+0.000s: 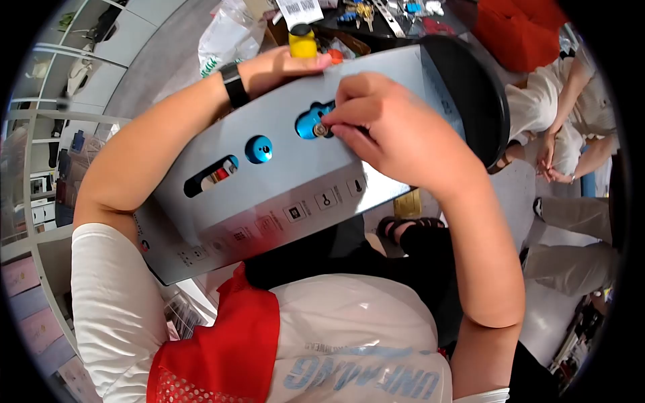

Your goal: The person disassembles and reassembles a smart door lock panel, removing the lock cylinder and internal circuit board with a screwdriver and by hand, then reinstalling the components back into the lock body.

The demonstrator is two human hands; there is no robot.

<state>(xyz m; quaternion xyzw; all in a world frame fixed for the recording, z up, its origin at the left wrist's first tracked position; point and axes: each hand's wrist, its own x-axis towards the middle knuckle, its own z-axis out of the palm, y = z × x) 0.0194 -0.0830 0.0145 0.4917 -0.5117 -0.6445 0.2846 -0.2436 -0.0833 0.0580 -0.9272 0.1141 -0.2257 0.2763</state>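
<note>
A long silver-grey box [222, 148] with printed icons along its near side lies tilted across my lap. Bright blue surfaces show through its cutouts: a shaped hole [309, 123], a round hole [259, 149] and a long slot [211, 177]. My left hand [285, 65], a dark band on its wrist, holds the far edge of the box; its fingers are partly hidden behind it. My right hand [383, 121] is closed in a pinch at the shaped hole, on a small round metal piece [321, 129]. The fingers cover part of that piece and of the hole.
Beyond the box stand a yellow bottle [303, 44] with a black cap and a dark table with keys [365, 13] and small parts. A white plastic bag [230, 37] lies at the back left. Shelves [40, 141] line the left; other people [557, 121] sit at right.
</note>
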